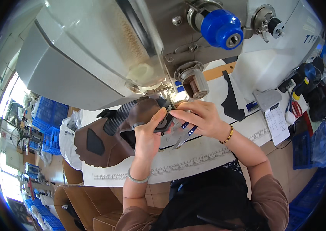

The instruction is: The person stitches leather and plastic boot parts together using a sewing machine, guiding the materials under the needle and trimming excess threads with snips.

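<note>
My left hand [147,134] is closed, its thumb pressing on a small black piece with pale lettering [165,122] close to the needle area of a sewing machine [93,57]. A brown leather-like workpiece [105,148] with a black patch and a ribbed dark section lies under and to the left of that hand. My right hand [203,119] is closed round thread snips [186,134] with blue dotted handles, their blades pointing down towards the left. Its thumb and index finger reach to the edge of the black piece. What those fingertips pinch is too small to make out.
The white table bears a ruler strip [193,158] along its front edge. A black cut piece [232,98] lies right of the machine's bobbin [197,86]. Farther right are a clipboard with paper [274,119] and red-handled scissors [297,109]. Blue crates [51,113] stand at the left.
</note>
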A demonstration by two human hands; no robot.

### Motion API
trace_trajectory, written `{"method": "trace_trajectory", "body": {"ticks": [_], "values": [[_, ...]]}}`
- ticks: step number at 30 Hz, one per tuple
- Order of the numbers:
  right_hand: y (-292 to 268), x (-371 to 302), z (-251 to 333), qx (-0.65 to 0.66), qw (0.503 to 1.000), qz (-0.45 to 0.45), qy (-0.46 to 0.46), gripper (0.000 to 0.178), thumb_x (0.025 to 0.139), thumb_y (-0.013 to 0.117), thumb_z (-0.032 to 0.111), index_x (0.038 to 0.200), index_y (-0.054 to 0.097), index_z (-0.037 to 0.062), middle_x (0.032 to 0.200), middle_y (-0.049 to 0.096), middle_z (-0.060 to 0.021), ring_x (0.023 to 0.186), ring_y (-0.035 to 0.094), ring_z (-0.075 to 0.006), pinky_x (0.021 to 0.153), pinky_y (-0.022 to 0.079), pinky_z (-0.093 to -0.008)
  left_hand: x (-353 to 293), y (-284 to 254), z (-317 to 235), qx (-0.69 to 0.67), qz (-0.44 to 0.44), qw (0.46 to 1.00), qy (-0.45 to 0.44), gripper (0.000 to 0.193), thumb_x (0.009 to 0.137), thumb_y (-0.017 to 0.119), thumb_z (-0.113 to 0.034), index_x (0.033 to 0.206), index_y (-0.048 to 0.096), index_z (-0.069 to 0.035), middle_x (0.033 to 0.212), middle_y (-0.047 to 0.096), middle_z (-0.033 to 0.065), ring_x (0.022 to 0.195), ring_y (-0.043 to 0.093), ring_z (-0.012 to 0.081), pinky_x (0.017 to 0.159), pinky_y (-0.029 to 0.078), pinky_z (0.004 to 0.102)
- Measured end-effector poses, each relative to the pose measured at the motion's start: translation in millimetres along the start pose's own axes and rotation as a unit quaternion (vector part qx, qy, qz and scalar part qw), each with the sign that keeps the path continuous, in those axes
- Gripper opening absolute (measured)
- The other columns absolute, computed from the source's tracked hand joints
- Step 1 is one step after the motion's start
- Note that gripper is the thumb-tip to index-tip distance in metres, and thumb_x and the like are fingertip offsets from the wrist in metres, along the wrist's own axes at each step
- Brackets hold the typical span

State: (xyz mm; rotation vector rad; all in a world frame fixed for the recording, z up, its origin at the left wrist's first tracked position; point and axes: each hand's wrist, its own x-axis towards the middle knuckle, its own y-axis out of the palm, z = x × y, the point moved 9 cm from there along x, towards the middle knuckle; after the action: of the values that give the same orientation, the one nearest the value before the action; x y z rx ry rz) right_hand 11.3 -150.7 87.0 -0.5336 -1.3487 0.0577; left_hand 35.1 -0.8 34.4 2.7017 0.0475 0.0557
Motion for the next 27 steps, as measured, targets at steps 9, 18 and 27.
{"method": "trace_trajectory", "body": {"ticks": [9,18,27], "values": [[-7.1,3.7,2.7,-0.025,0.999,0.018,-0.007,0.047,0.061,0.068,0.008,0.107,0.061,0.0137,0.094,0.054,-0.0002,0.065,0.058,-0.0149,0.054,0.048,-0.0259,5.2,-0.1,3.0,0.053,0.0,0.998,-0.024,0.025,0.088,0.054,-0.013,0.099,0.06,0.008,0.089,0.063,0.0138,0.072,0.06,0.0198,0.064,0.048,0.0315],[-6.5,1.0,-0.1,-0.009,1.0,0.0,-0.005,0.052,0.06,0.068,0.008,0.11,0.061,0.0156,0.091,0.054,-0.0005,0.064,0.057,-0.0148,0.055,0.049,-0.0262,8.9,3.5,0.8,0.051,0.018,0.998,-0.02,0.025,0.089,0.053,-0.013,0.1,0.059,0.009,0.092,0.063,0.0141,0.075,0.06,0.0191,0.066,0.047,0.0306],[-5.4,2.7,2.1,-0.088,0.996,0.015,0.024,0.053,0.059,0.066,0.008,0.111,0.062,0.0185,0.082,0.052,0.0047,0.058,0.051,-0.0117,0.051,0.045,-0.0242,14.8,3.0,-6.9,0.053,0.025,0.997,-0.042,0.022,0.086,0.058,-0.009,0.101,0.06,0.007,0.091,0.063,0.01,0.075,0.061,0.016,0.064,0.05,0.029]]}}
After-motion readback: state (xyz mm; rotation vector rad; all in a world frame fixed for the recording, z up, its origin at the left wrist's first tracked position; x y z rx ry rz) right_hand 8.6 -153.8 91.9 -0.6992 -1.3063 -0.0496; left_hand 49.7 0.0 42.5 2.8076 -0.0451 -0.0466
